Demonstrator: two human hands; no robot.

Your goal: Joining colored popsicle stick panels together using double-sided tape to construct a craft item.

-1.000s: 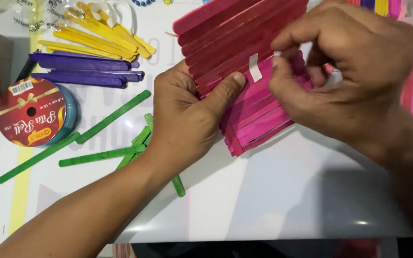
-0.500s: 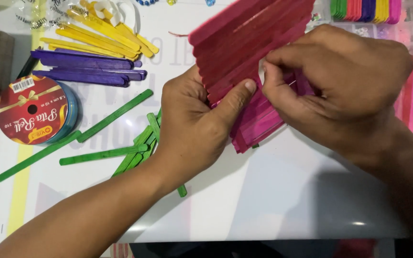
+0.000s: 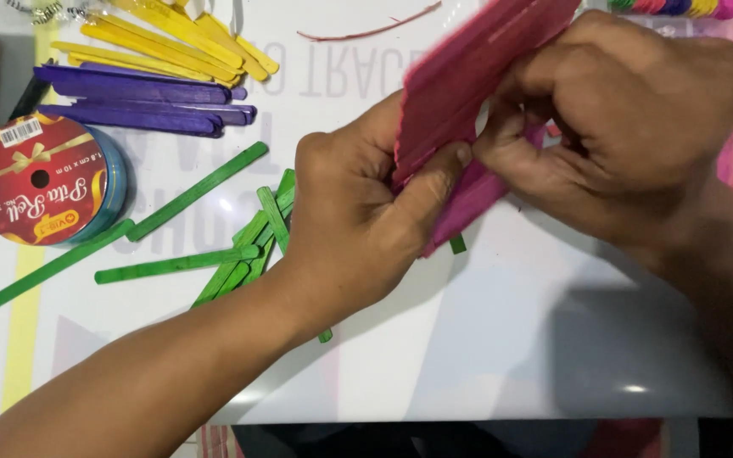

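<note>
While gripped by both hands, pink stick panel amid green sticks, ribbon spool.

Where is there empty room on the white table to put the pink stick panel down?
The widest bare patch of the white table lies at its near edge, below the right hand and right of the left hand. The left side is crowded: scattered green craft sticks, purple sticks, yellow sticks and a red ribbon spool.

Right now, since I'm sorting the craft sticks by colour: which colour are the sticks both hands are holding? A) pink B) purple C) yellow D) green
A: the left hand and right hand grip the panel of pink craft sticks.
</note>
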